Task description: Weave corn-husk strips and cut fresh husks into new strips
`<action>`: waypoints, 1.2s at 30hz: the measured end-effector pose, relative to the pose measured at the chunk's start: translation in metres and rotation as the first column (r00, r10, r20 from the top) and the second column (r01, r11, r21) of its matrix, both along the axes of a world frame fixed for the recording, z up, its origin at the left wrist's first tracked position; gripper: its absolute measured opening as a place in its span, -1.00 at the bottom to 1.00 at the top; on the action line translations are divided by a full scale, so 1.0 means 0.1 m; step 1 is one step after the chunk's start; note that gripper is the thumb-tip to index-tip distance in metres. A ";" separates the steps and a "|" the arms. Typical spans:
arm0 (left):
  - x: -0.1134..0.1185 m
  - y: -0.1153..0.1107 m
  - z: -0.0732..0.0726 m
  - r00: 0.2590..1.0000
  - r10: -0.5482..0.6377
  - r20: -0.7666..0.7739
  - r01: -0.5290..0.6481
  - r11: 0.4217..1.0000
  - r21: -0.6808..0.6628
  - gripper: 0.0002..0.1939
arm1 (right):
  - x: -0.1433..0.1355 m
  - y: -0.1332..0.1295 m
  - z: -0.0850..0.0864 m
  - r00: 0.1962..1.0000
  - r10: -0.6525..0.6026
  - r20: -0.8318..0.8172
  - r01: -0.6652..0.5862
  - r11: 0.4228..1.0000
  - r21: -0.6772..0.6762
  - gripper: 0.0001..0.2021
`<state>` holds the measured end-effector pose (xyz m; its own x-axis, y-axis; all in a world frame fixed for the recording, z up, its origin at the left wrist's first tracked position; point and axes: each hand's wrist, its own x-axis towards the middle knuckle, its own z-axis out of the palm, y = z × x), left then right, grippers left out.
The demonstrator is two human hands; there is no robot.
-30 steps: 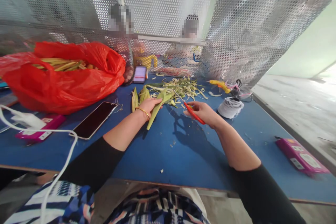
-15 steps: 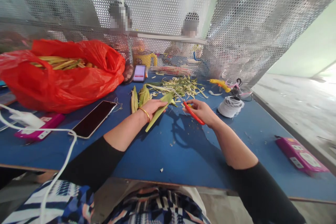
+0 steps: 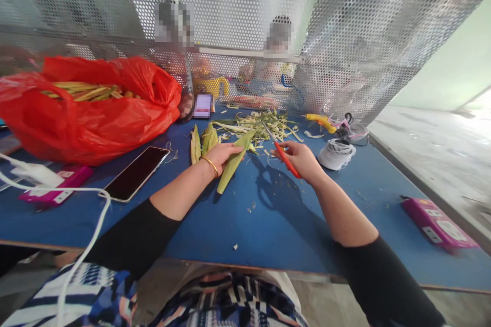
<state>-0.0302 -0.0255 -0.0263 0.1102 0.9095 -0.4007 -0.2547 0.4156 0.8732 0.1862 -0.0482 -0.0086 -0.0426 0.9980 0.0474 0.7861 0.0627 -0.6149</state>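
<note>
My left hand [image 3: 222,157], with a gold bangle at the wrist, holds a long green husk leaf [image 3: 235,164] slanting over the blue table. Red-handled scissors [image 3: 286,159] are in my right hand [image 3: 297,157], their blades pointing up and left, apart from the leaf. Beyond my hands lies a heap of green and pale trimmings [image 3: 264,125]. Two more folded husks [image 3: 209,138] rest just behind my left hand.
At the left are a red plastic bag [image 3: 95,133] of husks, a dark phone [image 3: 134,173] and a magenta box [image 3: 63,186] with a white cable. White string [image 3: 336,155], a yellow tool [image 3: 322,121] and another magenta box [image 3: 437,225] lie right. People sit behind a perforated screen [image 3: 245,10].
The scissors in my right hand have moved right, away from the leaf tip. The leaf in my left hand has turned slightly, its lower end a little further right.
</note>
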 end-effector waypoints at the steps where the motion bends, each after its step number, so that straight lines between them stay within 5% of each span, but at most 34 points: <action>1: 0.00 -0.01 0.01 1.000 0.013 0.025 -0.013 1.000 0.014 -0.84 | -0.02 -0.02 0.01 0.991 -0.034 0.132 0.030 0.999 0.027 -0.52; 6: 0.01 -0.08 0.10 0.991 0.058 0.118 -0.066 0.996 0.065 -0.86 | -0.19 -0.13 0.00 0.780 -0.005 0.626 0.018 1.000 -0.014 -0.64; 9: 0.05 -0.13 0.14 0.984 0.078 0.158 -0.091 0.993 0.078 -0.87 | -0.25 -0.19 0.00 0.703 0.109 0.703 -0.051 0.993 -0.103 -0.71; 11: 0.08 -0.16 0.15 0.980 0.092 0.174 -0.109 0.990 0.093 -0.89 | -0.26 -0.22 0.01 0.722 0.126 0.680 -0.095 0.992 -0.082 -0.76; 13: 0.12 -0.19 0.14 0.977 0.114 0.181 -0.136 0.984 0.117 -0.92 | -0.29 -0.24 0.02 0.862 0.116 0.494 -0.127 0.992 -0.011 -0.77; 15: 0.16 -0.22 0.12 0.975 0.125 0.181 -0.153 0.977 0.149 -0.94 | -0.35 -0.26 -0.01 0.986 0.154 0.065 -0.153 0.988 -0.024 -0.74; 17: 0.18 -0.24 0.10 0.978 0.112 0.177 -0.144 0.974 0.177 -0.93 | -0.42 -0.27 -0.08 0.901 0.165 -0.402 -0.232 0.965 -0.124 -0.71; 19: 0.20 -0.26 0.08 0.980 0.103 0.172 -0.136 0.972 0.192 -0.91 | -0.49 -0.29 -0.14 0.757 0.106 -0.645 -0.297 0.935 -0.194 -0.65; 22: 0.21 -0.28 0.07 0.985 0.067 0.157 -0.098 0.976 0.196 -0.89 | -0.53 -0.29 -0.20 0.656 0.030 -0.755 -0.264 0.945 -0.192 -0.62; 28: 0.21 -0.30 0.04 0.987 -0.162 0.009 0.158 0.973 0.165 -0.85 | -0.49 -0.27 -0.15 0.588 -0.030 -0.808 -0.201 0.963 -0.182 -0.58; 32: 0.22 -0.30 0.01 0.995 -0.095 -0.006 0.094 0.974 0.206 -0.88 | -0.46 -0.25 -0.15 0.575 -0.076 -0.815 -0.130 0.975 -0.182 -0.53; 36: 0.21 -0.27 0.02 0.999 -0.019 0.045 0.012 0.987 0.159 -0.87 | -0.43 -0.22 -0.15 0.576 -0.001 -0.818 -0.038 0.999 -0.029 -0.60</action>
